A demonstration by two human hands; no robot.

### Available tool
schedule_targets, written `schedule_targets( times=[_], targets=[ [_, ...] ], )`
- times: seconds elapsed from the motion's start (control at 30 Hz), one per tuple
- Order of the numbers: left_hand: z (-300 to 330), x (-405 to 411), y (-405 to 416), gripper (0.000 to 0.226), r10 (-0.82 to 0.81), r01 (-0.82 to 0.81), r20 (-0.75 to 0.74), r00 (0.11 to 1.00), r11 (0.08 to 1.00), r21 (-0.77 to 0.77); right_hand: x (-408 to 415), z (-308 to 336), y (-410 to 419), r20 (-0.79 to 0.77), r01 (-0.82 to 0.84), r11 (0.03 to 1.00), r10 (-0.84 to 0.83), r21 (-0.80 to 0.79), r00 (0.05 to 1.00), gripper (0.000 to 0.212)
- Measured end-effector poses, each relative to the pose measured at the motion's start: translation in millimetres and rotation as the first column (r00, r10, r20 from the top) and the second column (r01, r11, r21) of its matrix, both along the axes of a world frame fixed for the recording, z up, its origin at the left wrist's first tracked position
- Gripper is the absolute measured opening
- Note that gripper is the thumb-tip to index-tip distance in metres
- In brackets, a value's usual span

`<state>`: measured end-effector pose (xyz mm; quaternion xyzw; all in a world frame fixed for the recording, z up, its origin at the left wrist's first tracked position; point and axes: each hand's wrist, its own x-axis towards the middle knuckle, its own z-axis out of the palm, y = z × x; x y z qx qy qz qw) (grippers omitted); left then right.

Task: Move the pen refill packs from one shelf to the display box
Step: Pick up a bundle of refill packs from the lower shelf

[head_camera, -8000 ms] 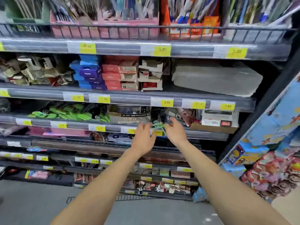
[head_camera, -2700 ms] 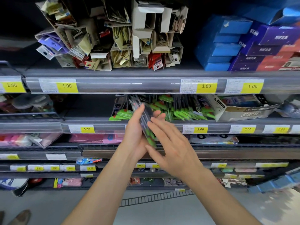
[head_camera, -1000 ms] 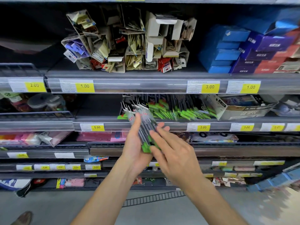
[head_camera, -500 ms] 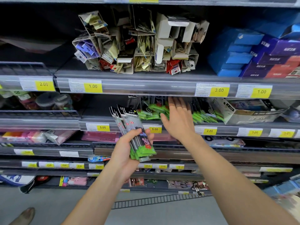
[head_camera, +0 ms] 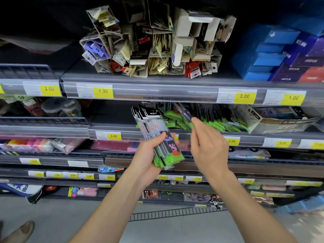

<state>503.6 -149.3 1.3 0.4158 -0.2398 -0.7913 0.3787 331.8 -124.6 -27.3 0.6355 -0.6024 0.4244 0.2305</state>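
Half a second on, the right hand [head_camera: 208, 146] is coming back off the grey metal shelf [head_camera: 133, 132], pinching one clear, green-ended pen refill pack [head_camera: 186, 115] at its fingertips. Meanwhile the left hand [head_camera: 149, 158] is gripping a fanned bundle of such packs [head_camera: 157, 137] — just beside it, below the loose green packs [head_camera: 217, 121] lying beside the torn cardboard display box [head_camera: 277, 123].

Clear refill packs [head_camera: 158, 137] w/ green bottoms, pink cartoon pig (prob.); yellow price tags [head_camera: 103, 92].
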Motion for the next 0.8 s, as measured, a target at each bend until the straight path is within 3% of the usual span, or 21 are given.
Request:
schedule_targets(
  times=[0.1,0.2,0.27,0.37,0.47,0.53,0.67,0.73,0.8],
  targets=[
    [2.7,-7.3,3.2,0.042,-0.021,0.021,-0.035,0.999,1.000,0.008,14.7,2.3,26.5,-0.008,-0.142,0.990,0.142,0.003,0.990,0.027],
    [7.3,-9.4,8.3,0.045,-0.011,0.014,-0.112,0.994,1.000,0.023,22.2,7.3,49.1,0.018,-0.273,0.956,0.272,0.112,0.962,0.028],
    [10.8,-7.5,15.6,0.056,-0.020,0.021,-0.119,0.993,1.000,0.008,21.2,16.0,61.7,0.087,-0.335,0.926,0.325,0.176,0.942,0.032],
    [17.5,-6.3,31.5,0.054,-0.027,0.026,-0.074,0.997,1.000,-0.016,15.3,38.0,82.9,0.263,-0.443,0.847,0.374,0.294,0.889,0.041],
    [30.5,-9.0,47.6,0.029,-0.047,0.047,-0.006,0.999,0.998,-0.037,10.5,67.2,110.8,0.551,-0.550,0.763,0.312,0.341,0.774,0.030],
    [42.4,-15.1,60.6,0.010,-0.093,0.094,0.020,0.995,0.994,-0.047,6.5,83.1,131.6,0.742,-0.552,0.798,0.213,0.243,0.635,0.019],
    [70.4,-44.3,96.6,0.025,-0.238,0.236,0.003,0.971,0.965,-0.111,-7.4,100.4,172.5,0.963,-0.329,0.933,-0.060,0.148,0.263,0.011],
    [84.2,-68.0,119.1,0.030,-0.313,0.311,0.017,0.950,0.936,-0.164,-17.6,103.7,196.6,0.972,-0.289,0.942,-0.115,0.173,0.207,0.027],
    [97.5,-97.3,141.1,0.043,-0.367,0.366,0.033,0.929,0.910,-0.196,-33.0,109.8,222.3,0.959,-0.229,0.957,-0.117,0.178,0.256,0.034]
  ],
)
